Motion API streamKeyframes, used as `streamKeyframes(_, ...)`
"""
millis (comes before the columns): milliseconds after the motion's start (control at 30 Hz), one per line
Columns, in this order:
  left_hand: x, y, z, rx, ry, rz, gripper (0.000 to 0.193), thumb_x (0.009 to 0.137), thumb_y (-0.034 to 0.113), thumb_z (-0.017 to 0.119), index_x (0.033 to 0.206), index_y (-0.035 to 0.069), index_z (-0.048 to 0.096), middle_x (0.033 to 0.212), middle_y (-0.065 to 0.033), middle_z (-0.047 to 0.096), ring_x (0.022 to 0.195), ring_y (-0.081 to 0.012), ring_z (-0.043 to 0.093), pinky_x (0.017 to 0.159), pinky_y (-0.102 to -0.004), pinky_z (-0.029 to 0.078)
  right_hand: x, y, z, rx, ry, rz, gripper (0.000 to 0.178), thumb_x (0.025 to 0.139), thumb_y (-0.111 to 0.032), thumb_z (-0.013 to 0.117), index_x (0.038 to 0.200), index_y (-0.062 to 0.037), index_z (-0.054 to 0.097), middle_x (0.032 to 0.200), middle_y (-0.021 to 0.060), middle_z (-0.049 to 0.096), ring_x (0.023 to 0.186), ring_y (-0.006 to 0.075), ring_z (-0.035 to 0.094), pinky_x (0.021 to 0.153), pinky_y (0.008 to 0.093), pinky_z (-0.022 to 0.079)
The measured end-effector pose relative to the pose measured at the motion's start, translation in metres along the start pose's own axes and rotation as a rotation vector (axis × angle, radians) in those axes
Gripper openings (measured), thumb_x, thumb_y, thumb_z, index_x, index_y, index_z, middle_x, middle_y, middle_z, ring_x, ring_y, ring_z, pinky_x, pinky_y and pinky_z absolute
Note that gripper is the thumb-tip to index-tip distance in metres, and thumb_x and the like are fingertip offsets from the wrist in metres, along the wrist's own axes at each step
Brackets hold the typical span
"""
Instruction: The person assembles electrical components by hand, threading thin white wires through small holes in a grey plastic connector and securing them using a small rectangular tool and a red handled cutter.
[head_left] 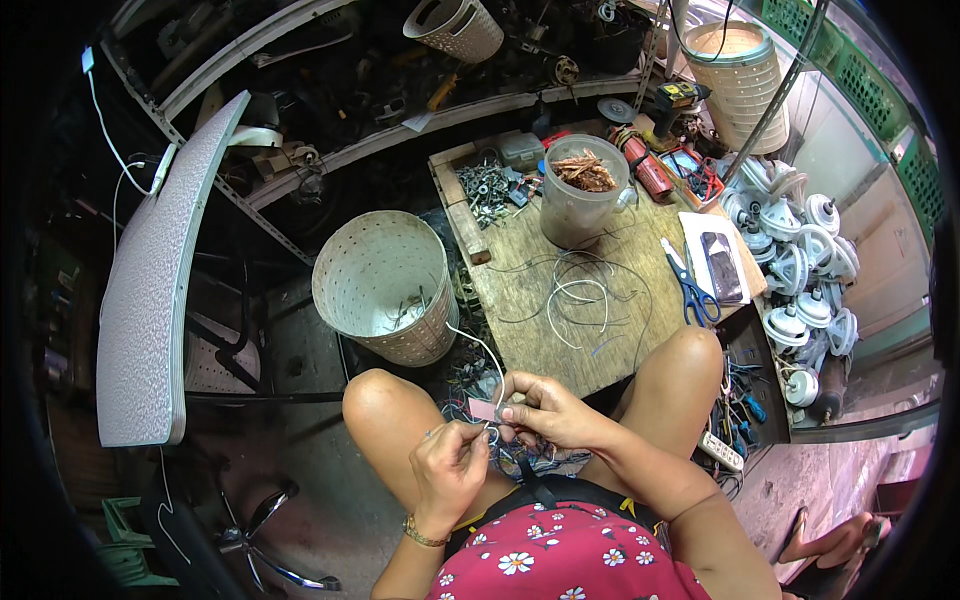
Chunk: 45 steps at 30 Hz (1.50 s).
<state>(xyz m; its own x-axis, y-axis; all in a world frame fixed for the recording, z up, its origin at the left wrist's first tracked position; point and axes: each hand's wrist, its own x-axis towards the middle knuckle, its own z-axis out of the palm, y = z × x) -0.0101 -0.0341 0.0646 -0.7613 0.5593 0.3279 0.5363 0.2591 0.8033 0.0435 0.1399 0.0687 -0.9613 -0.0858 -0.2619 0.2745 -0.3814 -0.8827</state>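
On the bench (520, 340) before us we have a tub (572, 222) toward the far side, loose wires (580, 282) nearer, and scissors (694, 296) left of a phone (718, 266). A basket (430, 345) stands left of the bench; a cord (484, 346) runs from beside it to our fingers (524, 415).

White wire (478, 341): partly hidden by right hand (548, 411).
Upper basket (468, 38), 12 o'clock: top cut off.
Shelf clutter (385, 108), 11 o'clock: too dark.
Second person (838, 541), 4 o'clock: cut off by rim.

Dim metal shelving (240, 58) beyond a wooden worktable (530, 335), grey floor (320, 500), brighter pale panels (885, 310) at right.
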Motion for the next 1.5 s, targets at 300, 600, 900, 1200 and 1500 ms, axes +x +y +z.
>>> streamKeyframes(300, -0.011, 0.0, -0.002, -0.013, -0.051, -0.069, 0.009, 0.077, 0.0, 0.064, 0.073, -0.003, 0.057, 0.062, -0.0084, 0.058, 0.051, -0.0095, 0.054, 0.047, -0.0228, 0.041, 0.003, 0.017, -0.015, -0.001, 0.017, 0.031, 0.012, 0.093, -0.014, 0.052, 0.098, -0.0042, 0.049, 0.07, 0.0038, 0.06, 0.051, 0.0056, 0.047, 0.046, 0.0185, 0.037)
streamKeyframes(600, -0.016, 0.007, -0.002, 0.019, -0.03, -0.132, 0.008, 0.077, 0.001, 0.065, 0.073, -0.002, 0.058, 0.06, -0.0066, 0.056, 0.049, -0.0086, 0.049, 0.046, -0.0234, 0.037, -0.001, 0.009, -0.017, -0.074, -0.073, 0.015, 0.014, 0.093, -0.013, 0.051, 0.102, -0.003, 0.048, 0.07, 0.0021, 0.059, 0.05, 0.0046, 0.044, 0.046, 0.0185, 0.036)
streamKeyframes(900, -0.016, 0.015, -0.004, 0.154, -0.023, -0.086, 0.007, 0.071, 0.004, 0.066, 0.072, 0.004, 0.059, 0.063, -0.0089, 0.06, 0.055, -0.0241, 0.059, 0.052, -0.0323, 0.045, -0.006, 0.012, -0.007, -0.111, -0.09, -0.006, 0.009, 0.092, -0.01, 0.051, 0.098, -0.003, 0.049, 0.068, 0.0013, 0.058, 0.048, 0.0039, 0.042, 0.042, 0.0194, 0.032)
streamKeyframes(1200, -0.016, 0.012, -0.004, 0.253, -0.018, 0.093, 0.009, 0.07, 0.003, 0.066, 0.07, 0.004, 0.057, 0.057, -0.0085, 0.054, 0.05, -0.0234, 0.052, 0.049, -0.0332, 0.04, -0.01, 0.016, -0.009, -0.056, -0.079, 0.055, 0.009, 0.093, -0.009, 0.05, 0.099, -0.0024, 0.049, 0.069, 0.003, 0.057, 0.049, 0.0048, 0.043, 0.043, 0.0195, 0.033)
streamKeyframes(1500, -0.017, 0.012, -0.005, 0.256, -0.042, 0.105, 0.01, 0.068, 0.003, 0.067, 0.069, 0.005, 0.057, 0.056, -0.0073, 0.053, 0.049, -0.023, 0.052, 0.048, -0.0329, 0.04, -0.009, 0.028, -0.013, -0.003, -0.078, 0.034, 0.016, 0.092, -0.017, 0.054, 0.101, -0.0045, 0.05, 0.072, 0.0044, 0.061, 0.05, 0.0051, 0.046, 0.045, 0.0187, 0.036)
